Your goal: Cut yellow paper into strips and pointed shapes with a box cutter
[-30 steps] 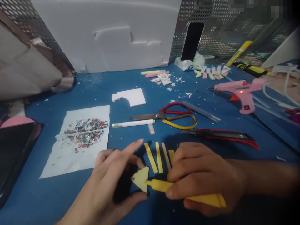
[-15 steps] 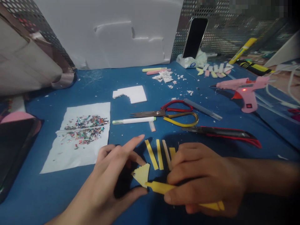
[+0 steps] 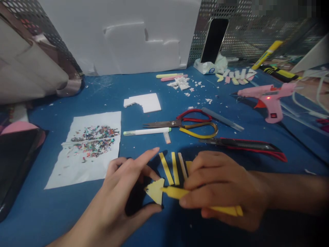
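Observation:
Between the thumb and a finger of my left hand (image 3: 125,185) is a small yellow triangular piece (image 3: 155,190) with a small hole near its left corner. My left index finger stretches out above it. My right hand (image 3: 221,188) is closed around a yellow marker (image 3: 176,192), whose tip meets the right edge of the triangle. Just beyond the hands lie yellow strips (image 3: 175,168) and a paler strip (image 3: 183,166). Another yellow piece (image 3: 189,166) is partly hidden by my right hand.
Past the strips lie a white pen (image 3: 147,131), scissors (image 3: 164,124) and a box cutter (image 3: 246,144). A pink glue gun (image 3: 273,99), its red light lit, rests at right. Shiny flakes cover a white paper sheet (image 3: 84,175) at left. A phone (image 3: 215,41) leans at the back.
The marker tip has moved up along the triangle's right edge, from its lower corner towards the top. My right hand has shifted slightly upward; my left hand stays in place.

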### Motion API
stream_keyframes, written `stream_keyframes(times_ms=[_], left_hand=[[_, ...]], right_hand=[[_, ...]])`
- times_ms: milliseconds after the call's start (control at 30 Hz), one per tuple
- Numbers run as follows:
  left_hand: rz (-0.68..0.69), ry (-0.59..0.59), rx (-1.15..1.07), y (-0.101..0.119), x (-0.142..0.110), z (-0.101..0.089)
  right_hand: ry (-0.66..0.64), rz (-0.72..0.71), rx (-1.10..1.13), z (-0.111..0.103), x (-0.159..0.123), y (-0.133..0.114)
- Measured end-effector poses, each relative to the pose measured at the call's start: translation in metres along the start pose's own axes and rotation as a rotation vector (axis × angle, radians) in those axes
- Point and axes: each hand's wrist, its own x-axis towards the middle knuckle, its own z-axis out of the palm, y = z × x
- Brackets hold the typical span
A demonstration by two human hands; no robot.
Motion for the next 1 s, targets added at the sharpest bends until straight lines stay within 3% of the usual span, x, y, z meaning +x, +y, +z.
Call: stream_keyframes(times_ms=[100,233,367,500,633,1000], left_hand=[[0.001,0.003,0.002,0.0005,0.0003,-0.0004],[0.002,0.0,0.007,0.0005,-0.0006,-0.0009],[0.013,0.006,0.019,0.0003,0.0004,-0.0012],[0.018,0.019,0.034,0.0006,0.0009,-0.0011],[0.011,0.022,0.046,0.0016,0.0007,-0.0017],[0.003,0.009,0.047,0.0009,-0.001,-0.0022]], right_hand=[[-0.007,-0.074,-0.023,-0.0001,0.0003,-0.0003],[0.01,0.028,0.01,0.0,0.0005,-0.0006],[-0.01,-0.071,0.009,0.0007,0.0005,-0.0011],[0.013,0.015,0.022,0.0002,0.0004,-0.0009],[0.009,-0.057,0.024,-0.0003,0.0008,-0.0007],[0.025,0.007,0.029,-0.0005,0.0012,-0.0014]])
